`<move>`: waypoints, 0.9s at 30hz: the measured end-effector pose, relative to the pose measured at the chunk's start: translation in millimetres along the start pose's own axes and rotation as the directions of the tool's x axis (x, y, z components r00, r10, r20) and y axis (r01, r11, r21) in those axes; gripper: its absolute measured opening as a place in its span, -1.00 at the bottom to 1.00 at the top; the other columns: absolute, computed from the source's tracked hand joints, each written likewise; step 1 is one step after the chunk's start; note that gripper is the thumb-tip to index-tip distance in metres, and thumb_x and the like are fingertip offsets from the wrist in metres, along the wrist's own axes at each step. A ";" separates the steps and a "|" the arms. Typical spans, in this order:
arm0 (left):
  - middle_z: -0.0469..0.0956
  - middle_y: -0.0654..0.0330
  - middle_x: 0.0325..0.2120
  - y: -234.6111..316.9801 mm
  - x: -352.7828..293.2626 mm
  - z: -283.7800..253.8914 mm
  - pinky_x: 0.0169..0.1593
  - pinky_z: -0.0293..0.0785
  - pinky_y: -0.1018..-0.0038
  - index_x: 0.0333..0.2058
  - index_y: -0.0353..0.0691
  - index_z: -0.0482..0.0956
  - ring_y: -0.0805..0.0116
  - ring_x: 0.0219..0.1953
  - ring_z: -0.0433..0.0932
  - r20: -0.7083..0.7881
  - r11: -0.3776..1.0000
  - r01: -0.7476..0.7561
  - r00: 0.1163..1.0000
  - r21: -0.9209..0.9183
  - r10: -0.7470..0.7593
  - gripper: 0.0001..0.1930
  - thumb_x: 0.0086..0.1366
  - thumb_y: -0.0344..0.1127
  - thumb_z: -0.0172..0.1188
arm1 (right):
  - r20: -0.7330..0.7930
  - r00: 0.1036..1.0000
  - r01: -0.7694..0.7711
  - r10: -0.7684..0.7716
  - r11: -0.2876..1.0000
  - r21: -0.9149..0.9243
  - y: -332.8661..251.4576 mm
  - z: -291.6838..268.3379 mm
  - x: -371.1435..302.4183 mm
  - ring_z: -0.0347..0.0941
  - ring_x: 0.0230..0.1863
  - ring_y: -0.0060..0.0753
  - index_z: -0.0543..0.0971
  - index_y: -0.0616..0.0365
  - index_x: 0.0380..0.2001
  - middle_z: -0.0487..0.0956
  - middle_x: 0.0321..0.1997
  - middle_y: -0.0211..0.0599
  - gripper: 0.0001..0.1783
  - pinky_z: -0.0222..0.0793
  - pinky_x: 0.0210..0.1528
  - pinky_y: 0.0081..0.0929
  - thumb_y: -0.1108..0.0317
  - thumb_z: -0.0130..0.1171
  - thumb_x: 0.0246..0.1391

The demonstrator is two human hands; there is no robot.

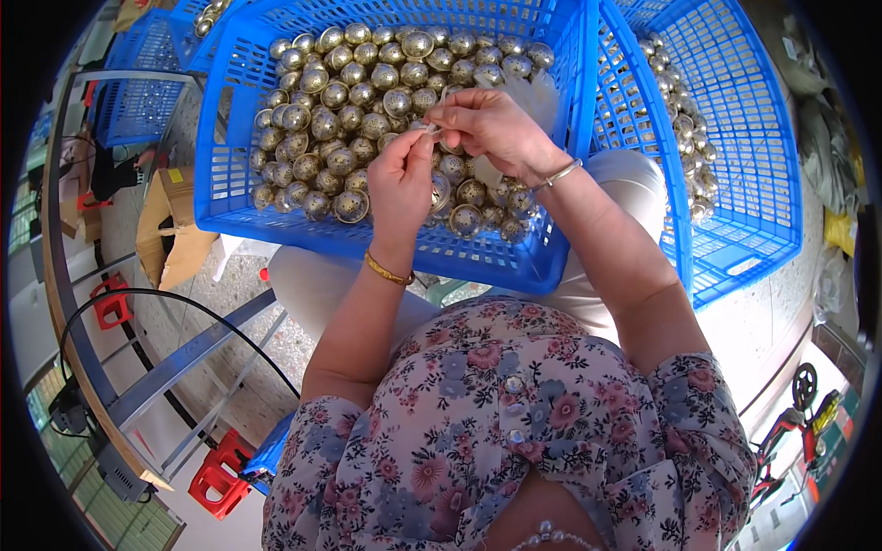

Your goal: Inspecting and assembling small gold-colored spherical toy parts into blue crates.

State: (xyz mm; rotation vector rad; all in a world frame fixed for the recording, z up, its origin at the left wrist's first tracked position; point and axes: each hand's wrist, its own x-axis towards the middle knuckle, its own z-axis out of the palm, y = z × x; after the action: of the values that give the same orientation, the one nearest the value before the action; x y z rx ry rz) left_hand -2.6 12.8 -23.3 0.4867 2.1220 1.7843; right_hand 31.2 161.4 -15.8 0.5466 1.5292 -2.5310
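Observation:
My left hand (401,186) and my right hand (496,131) meet over a blue plastic basket (213,184). The fingertips of both are pinched together around a thin, whitish, translucent piece (429,129), mostly covered by the fingers; its kind is too small to make out. Below them, the basket is heaped with round silvery-gold metal balls (341,163), perforated and with a rim around the middle, like tea infusers. Clear plastic bags (537,99) lie over the balls at the right, beside my right hand. The basket rests across my thighs.
A second blue basket (749,165) with similar balls stands close on the right. At the left are a cardboard box (167,225), a metal-framed table (152,381) with a black cable (197,301), and red stools (220,475). More blue baskets (138,83) sit at the far left.

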 end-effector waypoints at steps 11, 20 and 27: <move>0.36 0.40 -0.72 15.7 2.5 -12.5 -0.66 0.10 0.74 -0.37 -0.33 0.54 0.72 -0.73 0.21 -0.130 0.971 0.136 0.978 -0.195 -0.163 -0.84 0.20 -0.37 0.04 | -0.179 0.981 0.075 -0.080 0.997 -0.034 -2.7 -20.1 2.8 0.24 -0.58 -0.76 0.45 0.27 -0.15 0.47 -0.54 -0.49 -0.70 0.14 -0.56 -0.80 0.39 0.06 0.03; 0.28 0.42 -0.75 8.9 -3.6 -11.7 -0.66 0.06 0.73 -0.37 -0.33 0.53 0.73 -0.72 0.17 -0.022 0.996 0.057 0.998 -0.069 -0.059 -0.84 0.23 -0.39 0.01 | -0.100 0.961 0.238 -0.258 0.956 -0.171 -4.4 -4.8 -1.3 0.25 -0.53 -0.77 0.56 0.19 -0.35 0.48 -0.53 -0.56 -0.84 0.19 -0.49 -0.77 0.38 0.18 -0.03; 0.29 0.43 -0.73 11.3 -5.4 -12.0 -0.62 0.10 0.72 -0.38 -0.34 0.54 0.71 -0.68 0.20 0.057 0.986 0.154 0.987 -0.066 -0.150 -0.83 0.23 -0.37 0.01 | -0.028 0.919 0.372 -0.393 0.890 -0.265 -2.3 -9.2 -1.6 0.34 -0.43 -0.77 0.56 0.18 -0.39 0.50 -0.49 -0.55 -0.91 0.30 -0.35 -0.76 0.52 0.15 -0.05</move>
State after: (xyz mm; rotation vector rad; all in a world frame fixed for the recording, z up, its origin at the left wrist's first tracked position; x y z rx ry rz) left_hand -2.7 1.7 -10.0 0.3397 1.9969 1.7354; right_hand 34.2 170.5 -17.2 0.3410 2.1421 -2.5358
